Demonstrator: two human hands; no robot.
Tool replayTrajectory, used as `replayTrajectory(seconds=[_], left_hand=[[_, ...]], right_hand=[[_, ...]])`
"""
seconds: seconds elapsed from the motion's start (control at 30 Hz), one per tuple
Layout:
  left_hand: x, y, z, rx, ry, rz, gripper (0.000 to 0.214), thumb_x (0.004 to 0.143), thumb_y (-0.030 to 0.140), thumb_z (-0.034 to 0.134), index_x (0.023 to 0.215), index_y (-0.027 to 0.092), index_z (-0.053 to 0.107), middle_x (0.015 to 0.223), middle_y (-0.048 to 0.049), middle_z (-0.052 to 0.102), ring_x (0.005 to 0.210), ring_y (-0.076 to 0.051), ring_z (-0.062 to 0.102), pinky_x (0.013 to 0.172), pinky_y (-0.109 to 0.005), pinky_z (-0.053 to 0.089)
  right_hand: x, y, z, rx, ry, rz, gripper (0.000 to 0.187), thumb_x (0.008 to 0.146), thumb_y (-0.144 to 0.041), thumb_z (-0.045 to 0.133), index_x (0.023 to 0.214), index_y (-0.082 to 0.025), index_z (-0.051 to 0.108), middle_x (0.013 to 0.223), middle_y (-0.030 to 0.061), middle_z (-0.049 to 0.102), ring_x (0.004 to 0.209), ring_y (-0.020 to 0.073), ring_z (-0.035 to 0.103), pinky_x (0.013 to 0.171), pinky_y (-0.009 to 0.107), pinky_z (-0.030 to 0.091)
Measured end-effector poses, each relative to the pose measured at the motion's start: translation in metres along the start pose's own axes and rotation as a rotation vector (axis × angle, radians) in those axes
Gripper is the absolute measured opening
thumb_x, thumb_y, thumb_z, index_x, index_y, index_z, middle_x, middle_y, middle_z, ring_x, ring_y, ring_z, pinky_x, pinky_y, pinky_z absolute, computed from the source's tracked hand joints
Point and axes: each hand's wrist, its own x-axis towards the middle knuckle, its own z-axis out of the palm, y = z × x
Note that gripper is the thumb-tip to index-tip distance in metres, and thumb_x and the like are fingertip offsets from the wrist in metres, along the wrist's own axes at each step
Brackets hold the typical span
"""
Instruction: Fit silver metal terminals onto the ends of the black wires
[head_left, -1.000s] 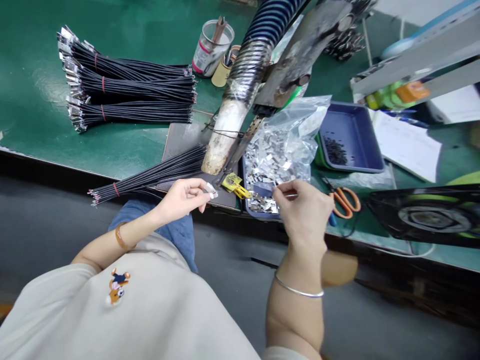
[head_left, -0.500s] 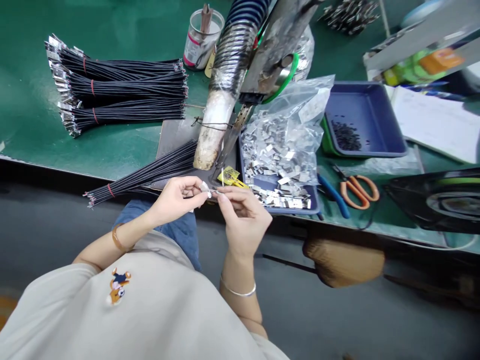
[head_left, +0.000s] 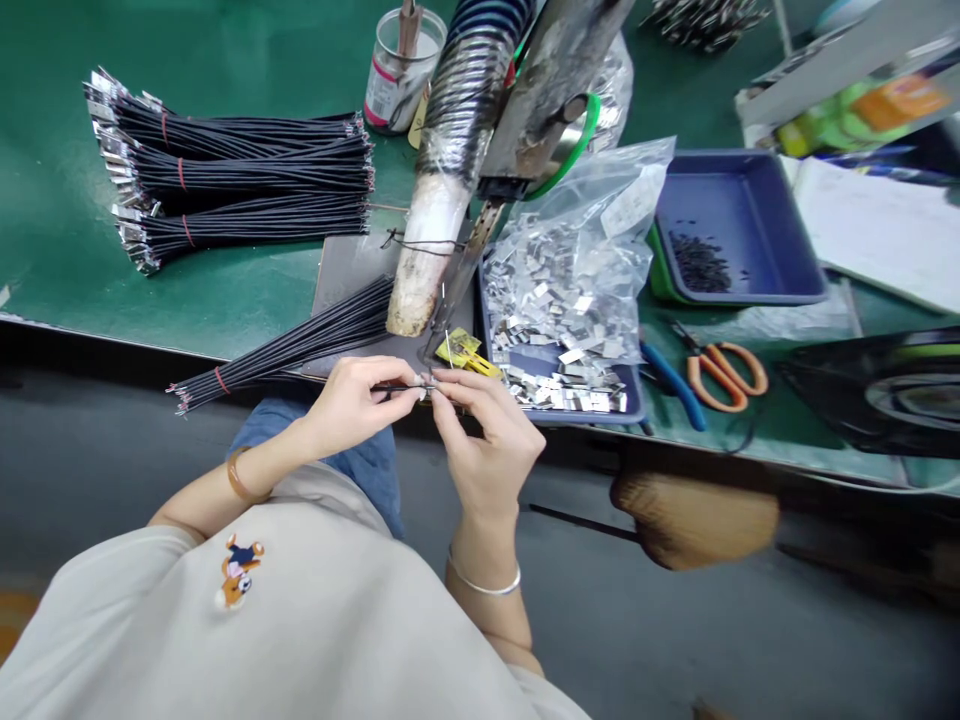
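Note:
My left hand (head_left: 367, 398) pinches a thin black wire (head_left: 395, 387) between thumb and fingers, near the table's front edge. Fingertip to fingertip with it, my right hand (head_left: 484, 425) is closed around something tiny at the wire's end, too small to name. A bundle of black wires (head_left: 300, 335) tied with a red band lies just beyond my left hand. Behind my right fingers are a yellow object (head_left: 466, 355) and a blue tray (head_left: 637, 400) of small shiny metal pieces (head_left: 559, 375), partly under a clear plastic bag (head_left: 607, 230).
A taped hose (head_left: 427, 240) and a metal arm (head_left: 536, 120) hang over the work spot. Three tied wire bundles (head_left: 247, 170) lie back left. To the right are blue-handled pliers (head_left: 679, 388), orange scissors (head_left: 724, 378) and a blue bin (head_left: 750, 220) with small black parts.
My fingertips have drawn closer together, and a length of black wire now shows at my left fingers. The view has shifted slightly.

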Motion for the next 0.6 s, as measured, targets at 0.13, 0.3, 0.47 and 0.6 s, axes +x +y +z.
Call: replayTrajectory(seconds=[0.13,0.3,0.47,0.6], left_hand=[[-0.002,0.002,0.0,0.081,-0.026,0.057,0.015,0.088,0.021,0.059,0.078,0.013,0.067,0.069,-0.0009,0.064,0.057,-0.008,0.047,0.056,-0.021,0.038],[-0.002,0.004,-0.002,-0.207,-0.15,-0.168,0.021,0.089,0.03,0.056,0.076,0.014,0.059,0.062,0.0,0.06,0.057,-0.008,0.053,0.059,-0.02,0.042],[0.004,0.004,-0.006,-0.497,-0.146,-0.363,0.031,0.076,0.041,0.073,0.077,0.011,0.064,0.054,0.0041,0.051,0.049,-0.005,0.041,0.05,-0.019,0.033],[0.008,0.009,-0.004,-0.518,-0.072,-0.382,0.022,0.067,0.03,0.075,0.067,0.012,0.063,0.053,0.0061,0.045,0.05,-0.004,0.034,0.049,-0.02,0.025]], right_hand=[[-0.001,-0.002,0.001,0.081,0.018,0.116,0.009,0.087,-0.014,0.067,0.084,-0.021,0.07,0.092,0.0041,0.076,0.085,0.0164,0.074,0.076,0.03,0.062],[-0.006,-0.005,0.011,0.206,0.076,0.279,0.007,0.085,-0.019,0.068,0.079,-0.021,0.07,0.095,0.0046,0.074,0.086,0.0183,0.074,0.074,0.032,0.062],[-0.01,-0.005,0.014,0.162,0.19,0.217,0.007,0.091,-0.023,0.065,0.088,-0.021,0.071,0.096,0.0046,0.075,0.092,0.0207,0.074,0.084,0.041,0.062],[-0.011,-0.006,0.012,0.102,0.301,0.061,0.009,0.091,-0.017,0.063,0.094,-0.023,0.069,0.097,0.0032,0.077,0.087,0.0183,0.075,0.077,0.035,0.063]])
